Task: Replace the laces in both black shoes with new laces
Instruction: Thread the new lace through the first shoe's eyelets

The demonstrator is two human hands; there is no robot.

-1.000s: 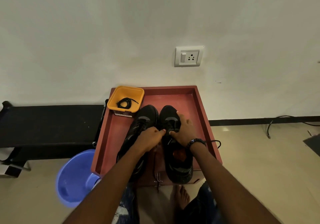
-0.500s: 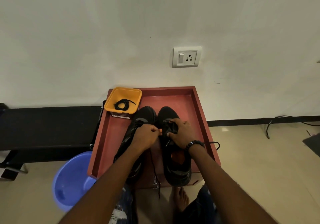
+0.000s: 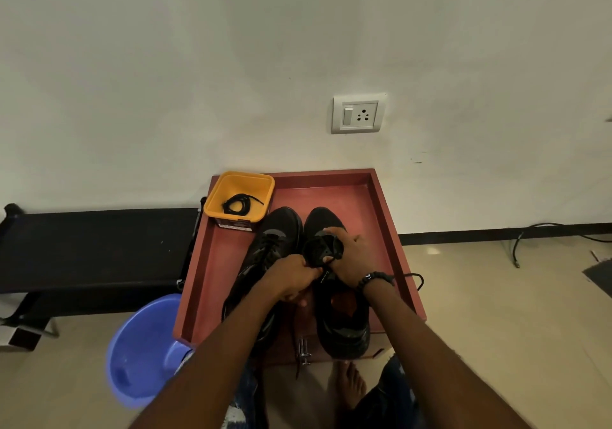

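Note:
Two black shoes stand side by side, toes toward the wall, on a red tray (image 3: 381, 203). The left shoe (image 3: 275, 240) keeps its laces. My right hand (image 3: 351, 256) grips the folded-forward tongue of the right shoe (image 3: 344, 326). My left hand (image 3: 291, 279) is curled at that shoe's inner edge, pinching a black lace (image 3: 293, 332) that trails off the tray's front. Another lace end (image 3: 415, 279) loops over the tray's right rim. A yellow tub (image 3: 238, 196) at the tray's back left holds a coiled black lace (image 3: 240, 203).
A blue plastic basin (image 3: 142, 349) sits on the floor left of the tray. A low black bench (image 3: 92, 249) runs along the wall at left. A cable (image 3: 543, 233) lies on the floor at right. My bare foot (image 3: 351, 382) is just below the tray.
My right hand has pulled the right shoe's tongue up and folded it toward the toe. My left hand has slid slightly nearer along the shoe's inner edge.

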